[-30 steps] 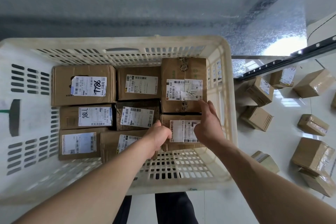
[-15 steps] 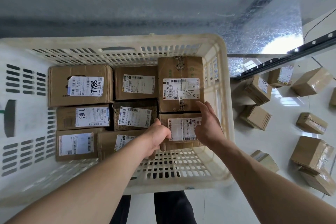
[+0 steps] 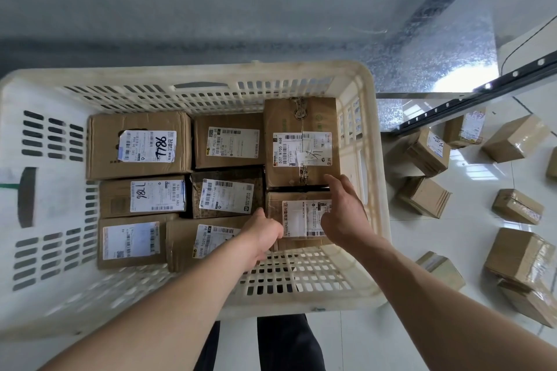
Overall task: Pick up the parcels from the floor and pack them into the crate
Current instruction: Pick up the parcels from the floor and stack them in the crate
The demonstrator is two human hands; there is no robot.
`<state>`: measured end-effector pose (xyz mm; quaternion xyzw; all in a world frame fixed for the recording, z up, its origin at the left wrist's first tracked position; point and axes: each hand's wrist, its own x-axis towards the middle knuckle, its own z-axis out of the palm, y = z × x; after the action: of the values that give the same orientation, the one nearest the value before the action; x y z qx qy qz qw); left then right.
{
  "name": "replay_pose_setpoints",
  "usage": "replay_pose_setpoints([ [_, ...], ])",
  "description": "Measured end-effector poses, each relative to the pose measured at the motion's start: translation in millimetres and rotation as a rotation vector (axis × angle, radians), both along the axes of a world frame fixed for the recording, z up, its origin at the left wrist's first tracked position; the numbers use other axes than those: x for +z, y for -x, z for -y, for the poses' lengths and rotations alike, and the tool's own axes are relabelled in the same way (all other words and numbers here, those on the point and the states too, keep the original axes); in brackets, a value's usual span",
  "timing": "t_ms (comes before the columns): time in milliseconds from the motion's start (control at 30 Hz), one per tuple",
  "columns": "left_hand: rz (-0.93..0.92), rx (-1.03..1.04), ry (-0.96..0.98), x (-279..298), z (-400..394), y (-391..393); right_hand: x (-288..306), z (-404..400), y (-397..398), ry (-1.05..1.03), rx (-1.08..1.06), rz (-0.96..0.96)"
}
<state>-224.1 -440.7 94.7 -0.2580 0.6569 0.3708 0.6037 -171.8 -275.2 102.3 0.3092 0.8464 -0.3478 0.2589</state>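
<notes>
Both hands sit on one parcel [image 3: 301, 220] in the crate [image 3: 211, 75]: left grip [image 3: 262, 235] grasping its edge, right grip [image 3: 343, 214] released, flat.

far-left parcel [image 3: 139, 145]: "7786" | parcel below [image 3: 142, 196]: "98LL"

Grey wall [image 3: 211, 3] is filling the top of the view, a darker band running along its base. Right of the wall, a speckled galvanized metal sheet [image 3: 422, 48] is catching a bright glare. A black rail [image 3: 482, 93] is slanting across, right of that sheet. Glossy white tile floor [image 3: 470, 238] is reflecting light below the rail.
</notes>
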Motion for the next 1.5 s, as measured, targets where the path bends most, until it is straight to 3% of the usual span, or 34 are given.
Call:
replay_pose_setpoints([
  [233,0.034,0.219,-0.033,2,4,0,3,11,-1,-0.108,0.088,0.002],
  [333,0.018,0.298,-0.03,7,14,5,0,23,0,-0.05,0.053,0.021],
  [533,-0.007,0.323,0.016,5,29,13,-7,50,-1,-0.158,0.109,0.205],
  [700,0.137,0.361,-0.082,2,24,4,-22,36,-6,-0.142,0.077,0.349],
  [900,0.105,0.492,-0.098,0,22,-7,-24,34,-7,-0.107,0.068,0.284],
  [1267,-0.024,0.484,-0.038,43,26,-3,23,34,14,-0.166,0.074,0.254],
  [1500,-0.107,0.347,-0.045,47,39,14,29,52,12,-0.032,-0.023,0.233],
])
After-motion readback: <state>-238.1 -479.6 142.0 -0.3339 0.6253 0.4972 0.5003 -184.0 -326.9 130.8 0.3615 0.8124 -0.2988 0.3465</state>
